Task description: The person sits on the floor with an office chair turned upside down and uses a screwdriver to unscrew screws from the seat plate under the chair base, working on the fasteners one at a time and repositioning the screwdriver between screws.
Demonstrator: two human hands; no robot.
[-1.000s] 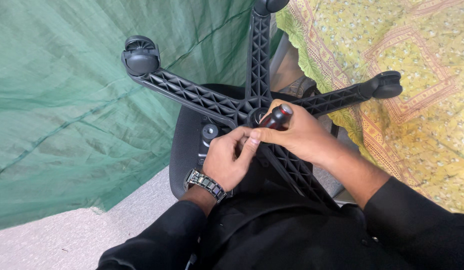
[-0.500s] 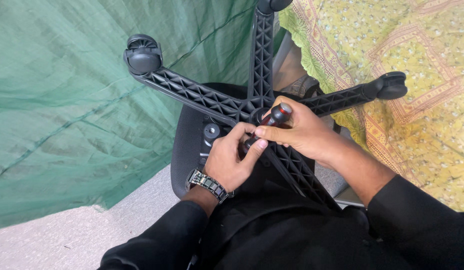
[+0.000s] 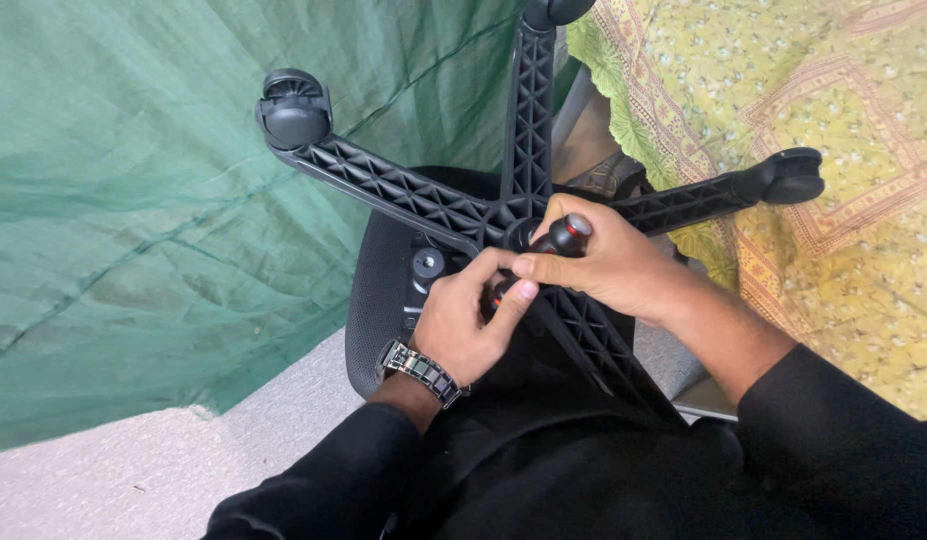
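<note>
Backdrop: green mesh cloth (image 3: pixel 134 200) hanging across the left half; yellow patterned cloth (image 3: pixel 814 120) draped at the right; pale floor (image 3: pixel 104 470) at lower left.
Chair base: black five-arm star base (image 3: pixel 404 190), ribbed underside up, upturned over a black chair seat (image 3: pixel 379 300); arms spreading from the hub near the middle.
Castors: black castor (image 3: pixel 296 110) on the upper-left arm; another castor (image 3: pixel 792 175) at the end of the right arm, against the yellow cloth; a third at the top edge, partly cut off.
Tool: dark handle with a red ring (image 3: pixel 567 233), at the hub of the base, tilted; working end hidden behind the fingers.
Right hand (image 3: pixel 609 270): closed around the tool handle, thumb stretched leftwards to the other hand.
Left hand (image 3: pixel 464 320): curled just below the hub, fingertips touching the right thumb; pinched on something small with a red-orange glint, too hidden to tell what.
Wrist: metal-link watch (image 3: pixel 419 370) on the left wrist.
Sleeves: black, both arms, entering from the bottom edge.
</note>
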